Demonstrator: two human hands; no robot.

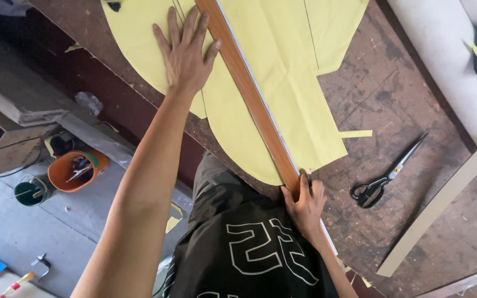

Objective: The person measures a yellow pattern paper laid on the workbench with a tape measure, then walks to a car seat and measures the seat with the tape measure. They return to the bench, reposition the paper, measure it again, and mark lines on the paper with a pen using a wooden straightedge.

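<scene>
- An orange bucket (73, 171) with tools stands on the floor at the far left, below the table (393, 94).
- The left hand (185, 52) lies flat, fingers spread wide, pressing yellow cloth (282, 66) and the edge of the ruler (249, 94).
- The ruler, a long wooden strip, runs diagonally across the cloth.
- The right hand (305, 207) grips the ruler's near end, fingers curled on it.
- Black scissors (385, 179) rest on the table, right of the cloth, apart from both hands.
</scene>
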